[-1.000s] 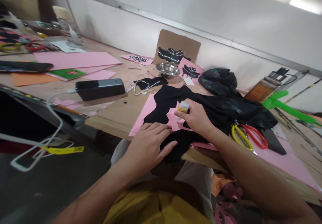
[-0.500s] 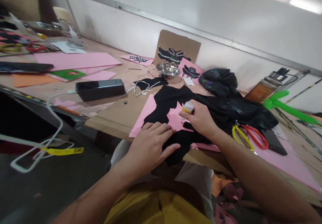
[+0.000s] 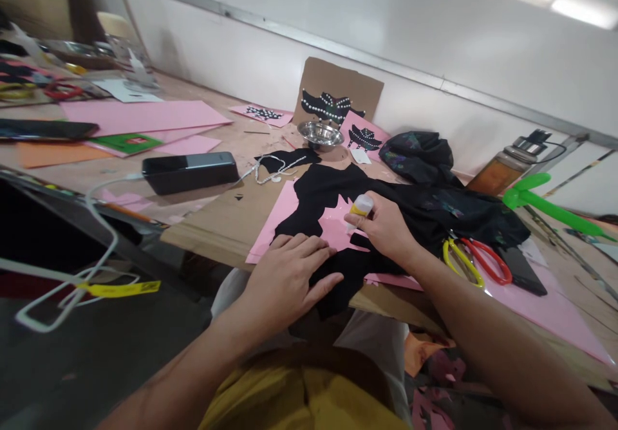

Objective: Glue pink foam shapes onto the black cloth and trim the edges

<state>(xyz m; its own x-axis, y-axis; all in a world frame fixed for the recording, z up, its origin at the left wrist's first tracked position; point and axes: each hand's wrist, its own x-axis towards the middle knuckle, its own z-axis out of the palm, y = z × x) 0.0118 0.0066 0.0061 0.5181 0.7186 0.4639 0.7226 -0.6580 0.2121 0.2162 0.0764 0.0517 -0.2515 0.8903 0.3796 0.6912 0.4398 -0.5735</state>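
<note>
My right hand (image 3: 389, 227) is closed round a small white glue bottle (image 3: 362, 205) with a yellow label, its tip pointing down at the pink sheet (image 3: 333, 219). Black fabric (image 3: 309, 193) with a jagged cut-out lies over that sheet, and the pink shows through the opening. Spread flat, my left hand (image 3: 292, 279) rests on the black fabric at the lower edge of the opening, thumb apart from the fingers. Wet-looking specks shine on the pink near the bottle.
Yellow and red-handled scissors (image 3: 463, 262) lie right of my right hand. Behind are a metal bowl (image 3: 320, 134), beaded black pieces on card (image 3: 347, 73), and a bottle (image 3: 502, 167). A black power bank (image 3: 190, 171) with a white cable sits left.
The whole view has shifted very slightly. Both hands keep nearly the same pose, and the glue bottle is still in my right hand over the pink sheet.
</note>
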